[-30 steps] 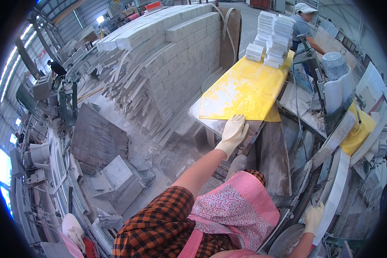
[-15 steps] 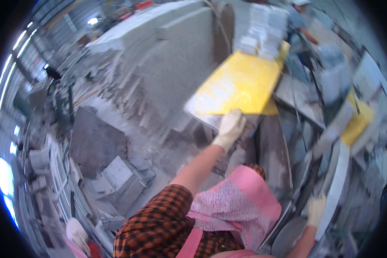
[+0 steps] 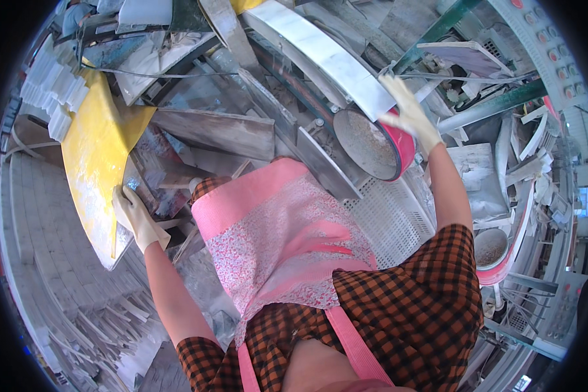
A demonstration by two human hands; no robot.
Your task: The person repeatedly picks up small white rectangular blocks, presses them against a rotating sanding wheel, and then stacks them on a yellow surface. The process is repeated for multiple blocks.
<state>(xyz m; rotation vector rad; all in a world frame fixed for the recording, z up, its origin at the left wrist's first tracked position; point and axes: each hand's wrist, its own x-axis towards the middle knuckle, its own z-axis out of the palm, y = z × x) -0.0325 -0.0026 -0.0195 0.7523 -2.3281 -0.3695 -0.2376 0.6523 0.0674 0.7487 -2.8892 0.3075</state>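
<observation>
My left hand (image 3: 136, 215), in a cream glove, grips the near edge of a yellow-covered board (image 3: 98, 144) whose surface is smeared with whitish dust. At the board's far end sits a stack of white strips (image 3: 52, 88). My right hand (image 3: 408, 114), gloved alike and slightly blurred, is at the near end of a long white stone strip (image 3: 326, 55). Its thumb and fingers are spread apart on either side of that end; whether they touch it I cannot tell. Just below is a round, dusty pulley (image 3: 366, 144) with a pink-red belt around it.
A brown board (image 3: 215, 130) and a narrow grey slab (image 3: 326, 163) lean in front of me. Beside the pulley is a perforated white panel (image 3: 392, 222). A panel with buttons (image 3: 555, 49) stands at the far right. Stacked slabs (image 3: 52, 215) line the left.
The view has swung right, so the yellow-covered board now appears at the left. My left hand stays at its edge. My right hand's fingers have spread at the end of the stone strip.
</observation>
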